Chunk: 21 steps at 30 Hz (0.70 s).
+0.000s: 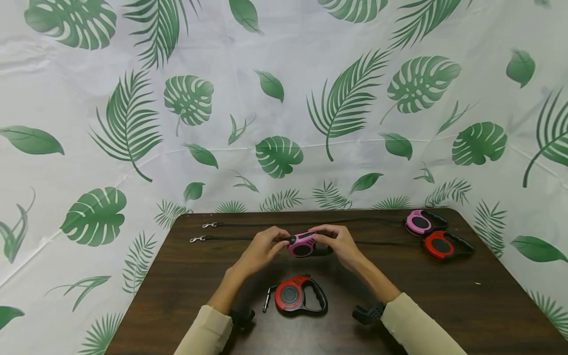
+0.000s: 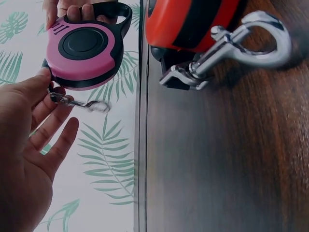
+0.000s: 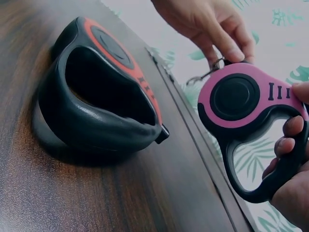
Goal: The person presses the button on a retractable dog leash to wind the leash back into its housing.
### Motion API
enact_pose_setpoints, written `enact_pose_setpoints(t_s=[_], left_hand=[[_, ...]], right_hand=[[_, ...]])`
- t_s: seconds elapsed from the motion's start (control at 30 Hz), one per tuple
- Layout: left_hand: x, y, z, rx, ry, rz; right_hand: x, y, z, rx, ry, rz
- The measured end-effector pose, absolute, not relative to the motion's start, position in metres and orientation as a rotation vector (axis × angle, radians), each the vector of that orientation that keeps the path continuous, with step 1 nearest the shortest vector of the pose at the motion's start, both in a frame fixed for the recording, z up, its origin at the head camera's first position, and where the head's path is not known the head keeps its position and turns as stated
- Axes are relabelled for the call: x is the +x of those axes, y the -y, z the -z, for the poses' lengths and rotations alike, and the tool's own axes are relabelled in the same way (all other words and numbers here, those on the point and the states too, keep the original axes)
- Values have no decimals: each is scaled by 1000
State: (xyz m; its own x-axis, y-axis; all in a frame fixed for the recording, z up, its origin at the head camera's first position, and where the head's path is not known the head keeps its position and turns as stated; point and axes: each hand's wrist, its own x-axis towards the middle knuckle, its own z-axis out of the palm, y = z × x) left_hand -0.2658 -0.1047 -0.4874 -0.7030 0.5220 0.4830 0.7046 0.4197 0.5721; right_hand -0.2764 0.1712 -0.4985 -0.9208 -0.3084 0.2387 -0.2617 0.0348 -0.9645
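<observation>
A pink and black retractable dog leash (image 1: 303, 245) is held between both hands, above the table. My right hand (image 1: 339, 243) grips its black handle, fingers through the loop, as the right wrist view shows. At the other end, my left hand (image 2: 36, 130) pinches the black strap end between thumb and finger, its other fingers spread. From that end hangs a metal snap hook (image 2: 84, 102). A red and black retractable leash (image 1: 290, 295) lies on the table nearer the body, its silver hook (image 1: 266, 299) pointing left and its handle to the right.
On the brown table (image 1: 186, 291), another pink leash (image 1: 418, 223) and another red leash (image 1: 440, 245) lie at the back right. Their black cords stretch left, ending in hooks (image 1: 197, 239). A leaf-print cloth (image 1: 284, 118) hangs behind. A small yellow scrap (image 1: 478, 283) lies at the right.
</observation>
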Motion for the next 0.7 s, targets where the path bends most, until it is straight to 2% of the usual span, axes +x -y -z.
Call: enact_pose_setpoints(t_s=[0.7], left_hand=[[-267, 116, 501, -1020, 2627, 1262]], right_hand=[[-291, -153, 516, -542, -2057, 2036]])
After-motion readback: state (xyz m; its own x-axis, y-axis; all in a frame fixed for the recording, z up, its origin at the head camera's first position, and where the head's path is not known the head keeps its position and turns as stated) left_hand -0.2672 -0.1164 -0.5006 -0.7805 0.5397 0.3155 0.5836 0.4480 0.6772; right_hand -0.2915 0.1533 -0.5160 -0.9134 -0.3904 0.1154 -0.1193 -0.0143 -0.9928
